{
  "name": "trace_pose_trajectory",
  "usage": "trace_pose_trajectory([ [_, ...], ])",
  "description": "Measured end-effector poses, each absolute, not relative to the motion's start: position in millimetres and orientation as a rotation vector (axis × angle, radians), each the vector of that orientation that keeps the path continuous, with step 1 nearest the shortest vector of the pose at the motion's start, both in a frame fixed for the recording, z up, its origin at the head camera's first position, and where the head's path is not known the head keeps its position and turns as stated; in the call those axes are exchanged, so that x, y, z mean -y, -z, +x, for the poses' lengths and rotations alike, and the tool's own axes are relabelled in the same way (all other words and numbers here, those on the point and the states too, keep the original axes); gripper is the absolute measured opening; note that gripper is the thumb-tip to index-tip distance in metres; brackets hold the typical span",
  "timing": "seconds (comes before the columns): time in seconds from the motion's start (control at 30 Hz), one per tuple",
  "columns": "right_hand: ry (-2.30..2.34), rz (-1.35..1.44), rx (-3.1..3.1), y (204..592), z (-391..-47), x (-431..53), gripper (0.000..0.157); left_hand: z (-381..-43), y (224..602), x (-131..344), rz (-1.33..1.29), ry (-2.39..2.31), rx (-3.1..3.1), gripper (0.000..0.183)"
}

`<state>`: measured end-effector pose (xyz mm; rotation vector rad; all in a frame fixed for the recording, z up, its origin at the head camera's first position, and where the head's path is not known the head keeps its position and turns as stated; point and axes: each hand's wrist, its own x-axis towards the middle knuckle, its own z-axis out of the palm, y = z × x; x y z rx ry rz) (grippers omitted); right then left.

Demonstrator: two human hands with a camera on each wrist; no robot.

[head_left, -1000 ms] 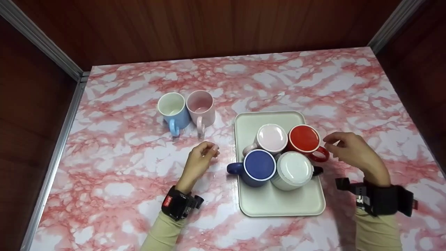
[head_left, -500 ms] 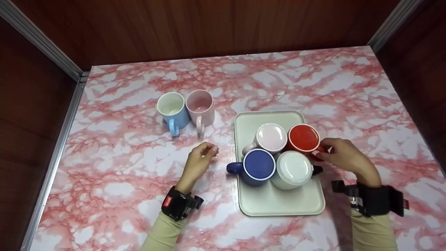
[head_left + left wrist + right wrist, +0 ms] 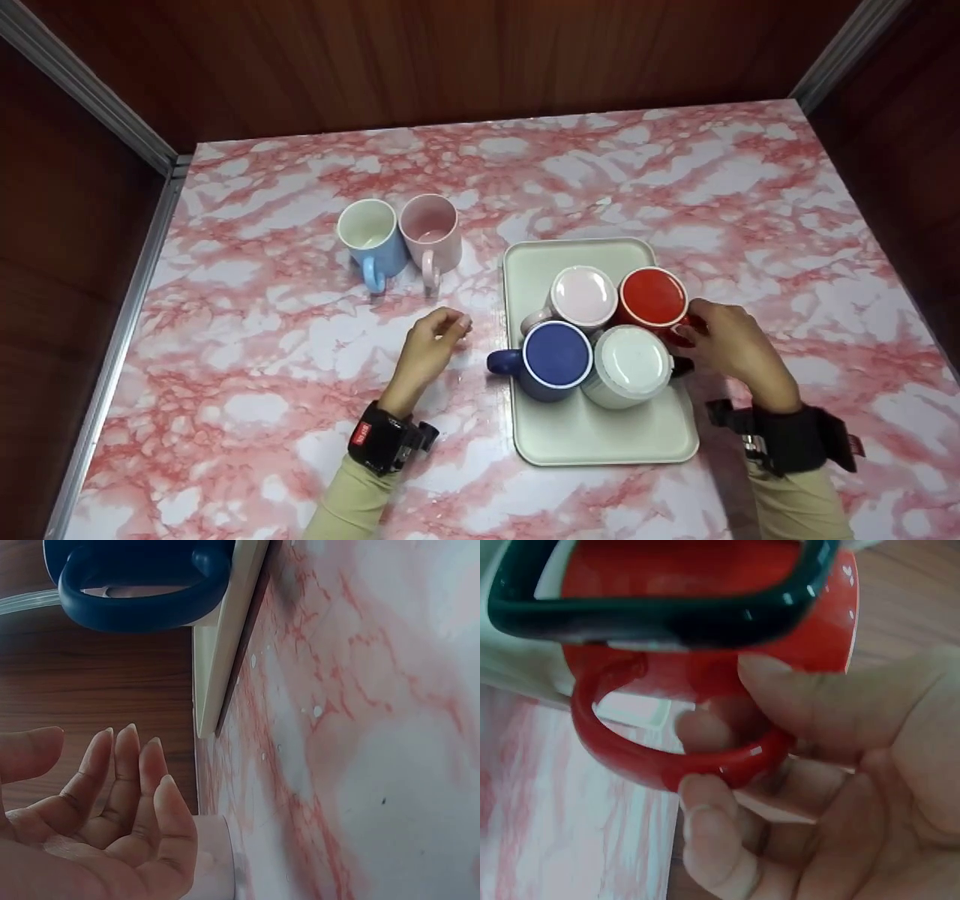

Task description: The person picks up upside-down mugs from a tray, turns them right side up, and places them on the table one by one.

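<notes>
Red mug (image 3: 654, 298) sits upside down at the tray's right edge, on the tray (image 3: 607, 442); the right hand (image 3: 739, 345) pinches its handle (image 3: 652, 761). The left hand (image 3: 427, 349), loosely curled, is above the counter (image 3: 247, 337) left of the tray.

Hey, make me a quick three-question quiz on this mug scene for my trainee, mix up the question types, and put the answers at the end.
1. Which mug does the right hand hold by the handle?
2. True or false: the left hand is touching the tray.
3. Fill in: off the tray, the light blue mug stands next to the ____.

Key: 1. Red mug. 2. False. 3. Pink mug.
</notes>
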<state>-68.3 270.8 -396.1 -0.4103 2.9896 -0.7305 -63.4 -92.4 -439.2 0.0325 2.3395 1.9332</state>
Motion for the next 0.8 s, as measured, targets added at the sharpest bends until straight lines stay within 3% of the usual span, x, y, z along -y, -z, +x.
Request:
trace_pose_trajectory([
  [0.8, 0.855, -0.322, -3.166, 386.2, -64.8, -271.5, 0.004, -61.4, 436.6, 92.0, 0.016, -1.910, -2.354, 0.021],
])
